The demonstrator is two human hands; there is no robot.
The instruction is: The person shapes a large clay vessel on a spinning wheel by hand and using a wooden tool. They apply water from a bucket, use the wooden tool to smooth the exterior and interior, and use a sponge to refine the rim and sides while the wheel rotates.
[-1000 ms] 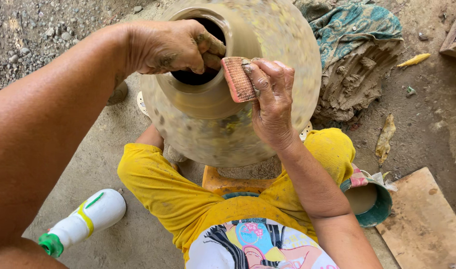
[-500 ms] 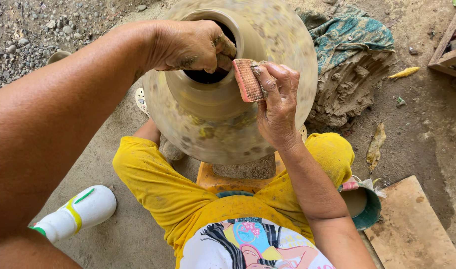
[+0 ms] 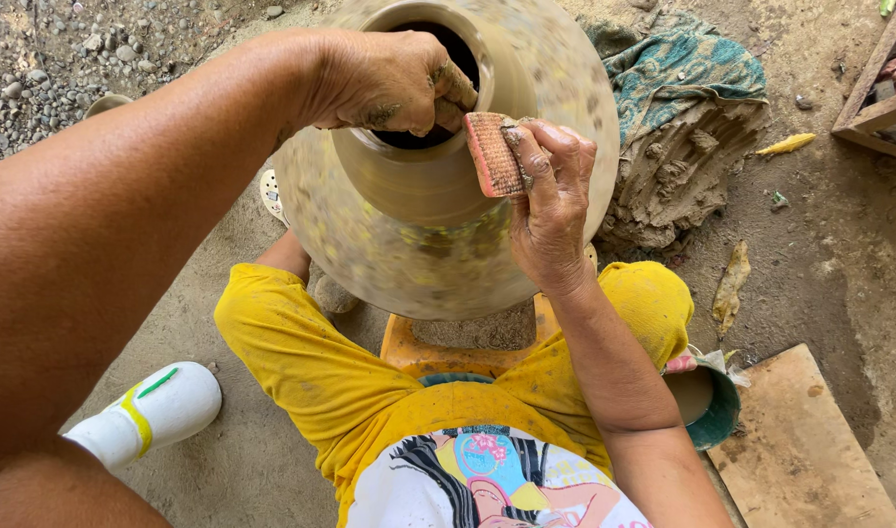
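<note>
Head view: right hand [image 3: 551, 210] pinches a ribbed pad [image 3: 492, 154] against the clay pot [image 3: 438, 235] (dark inside), left hand [image 3: 394, 83] curled over its rim.

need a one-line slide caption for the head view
Left hand grips the rim of a blurred clay pot while the right hand presses a ridged reddish pad against its neck.
</note>
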